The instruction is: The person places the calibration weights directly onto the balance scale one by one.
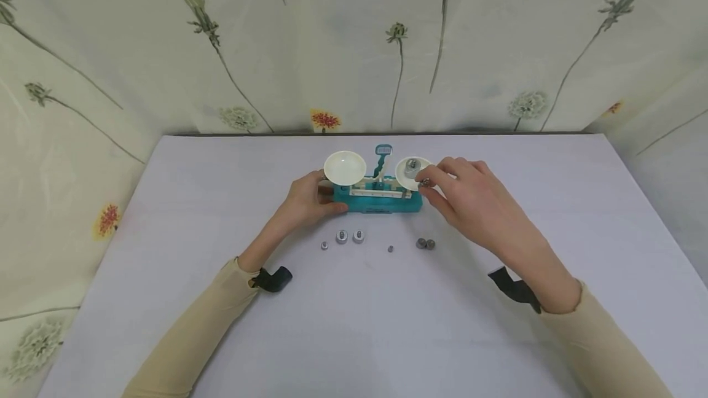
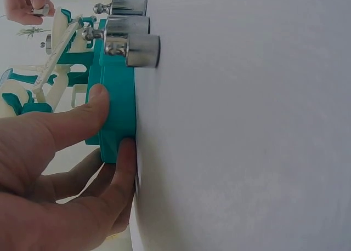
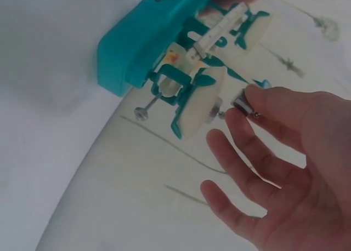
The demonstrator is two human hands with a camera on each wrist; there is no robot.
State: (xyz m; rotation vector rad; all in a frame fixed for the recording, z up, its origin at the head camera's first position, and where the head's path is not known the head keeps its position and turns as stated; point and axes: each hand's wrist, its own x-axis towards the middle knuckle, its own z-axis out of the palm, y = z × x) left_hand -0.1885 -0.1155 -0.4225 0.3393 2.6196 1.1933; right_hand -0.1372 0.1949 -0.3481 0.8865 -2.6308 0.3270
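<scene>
A teal balance scale (image 1: pixel 376 204) with two white pans stands near the back of the table. My left hand (image 1: pixel 306 200) grips the left end of its base, thumb in front and fingers behind, as the left wrist view shows close up. The left pan (image 1: pixel 345 168) holds nothing. On the right pan (image 1: pixel 401 175) sits a silver knobbed weight (image 1: pixel 412 166). Beside it, my right hand (image 1: pixel 470 201) pinches a smaller metal weight (image 3: pixel 242 103) between thumb and index finger, close over the pan's rim. Its other fingers are spread and loosely bent.
In front of the scale, several weights stand on the white tabletop (image 1: pixel 354 324): a small one (image 1: pixel 324 245), two larger silver ones (image 1: pixel 342 237), a tiny one (image 1: pixel 390 249) and a darker pair (image 1: pixel 426 243). A flower-print curtain (image 1: pixel 354 48) hangs behind the table's back edge.
</scene>
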